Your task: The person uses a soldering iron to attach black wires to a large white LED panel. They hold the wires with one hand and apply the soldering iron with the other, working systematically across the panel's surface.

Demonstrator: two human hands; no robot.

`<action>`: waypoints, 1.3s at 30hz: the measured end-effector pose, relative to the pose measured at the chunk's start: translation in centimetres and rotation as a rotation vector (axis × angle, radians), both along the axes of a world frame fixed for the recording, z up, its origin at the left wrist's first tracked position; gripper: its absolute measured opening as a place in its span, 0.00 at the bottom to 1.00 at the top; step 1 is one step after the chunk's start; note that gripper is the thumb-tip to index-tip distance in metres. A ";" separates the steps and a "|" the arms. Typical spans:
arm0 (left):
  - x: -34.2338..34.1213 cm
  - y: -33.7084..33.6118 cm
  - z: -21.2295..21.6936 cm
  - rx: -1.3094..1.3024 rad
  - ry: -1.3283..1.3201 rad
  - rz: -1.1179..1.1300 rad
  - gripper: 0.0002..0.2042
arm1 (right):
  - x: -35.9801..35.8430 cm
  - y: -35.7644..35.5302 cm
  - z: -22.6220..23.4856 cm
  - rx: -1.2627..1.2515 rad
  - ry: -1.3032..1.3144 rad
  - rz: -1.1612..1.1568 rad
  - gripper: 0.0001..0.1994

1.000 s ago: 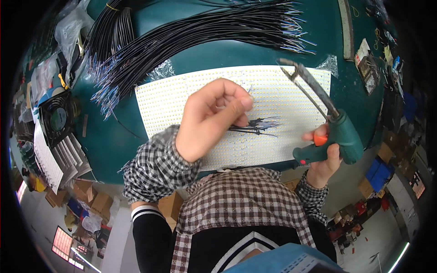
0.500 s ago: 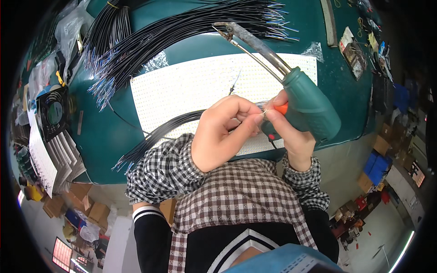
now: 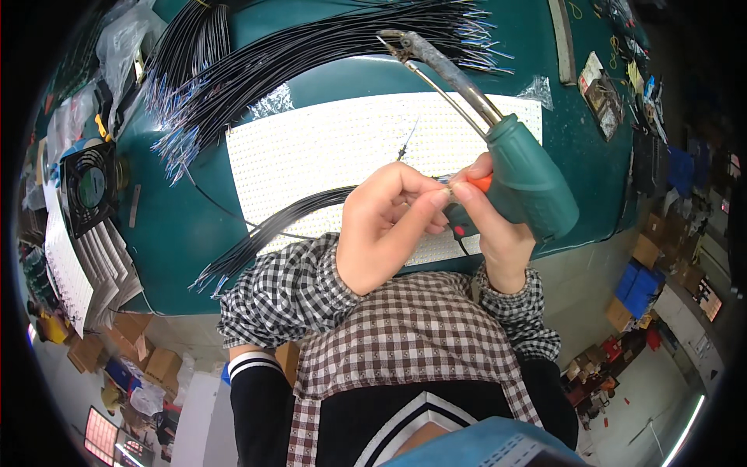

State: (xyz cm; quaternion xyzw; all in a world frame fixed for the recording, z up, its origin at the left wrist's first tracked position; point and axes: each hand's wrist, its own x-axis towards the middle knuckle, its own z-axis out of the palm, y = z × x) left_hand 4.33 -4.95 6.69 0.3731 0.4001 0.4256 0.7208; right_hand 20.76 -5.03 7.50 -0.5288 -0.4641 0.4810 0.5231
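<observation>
**Solder gun raised, both hands meeting at its trigger**

Head view: The right hand (image 3: 498,233) is wrapped around the grip of a green solder gun (image 3: 529,187), held up over the white panel (image 3: 327,156) with its long metal tip (image 3: 405,43) pointing away toward the far wires (image 3: 311,47). The index finger lies by the orange trigger. The left hand (image 3: 385,226) comes in beside it, thumb and forefinger pressed together on something thin right at the gun's trigger end; what it pinches is too small to tell. A second bundle (image 3: 264,233) of black wires lies across the panel's near edge, under the left forearm.

The gun looks rigid and fairly hefty, front-heavy with that long barrel, so the pistol grip is the sound place to hold it; the metal tip is probably hot and best left alone. The wires look light, limp and slippery, best taken as a bunch near their stripped ends.
</observation>
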 end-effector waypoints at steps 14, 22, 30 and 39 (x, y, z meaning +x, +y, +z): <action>-2.1 1.6 -0.8 0.055 0.167 0.027 0.04 | -0.9 -0.6 -0.4 -0.087 -0.104 0.050 0.15; -6.0 10.3 -3.8 0.128 0.580 -0.282 0.08 | 1.7 -0.8 -0.8 -0.131 0.085 -0.076 0.16; -4.0 10.4 -4.3 0.441 0.996 -0.203 0.05 | 3.8 -2.6 -1.0 -0.176 0.120 -0.060 0.19; -4.7 9.7 -3.9 0.526 0.871 -0.206 0.04 | 4.5 -3.2 -0.9 -0.270 0.059 -0.050 0.17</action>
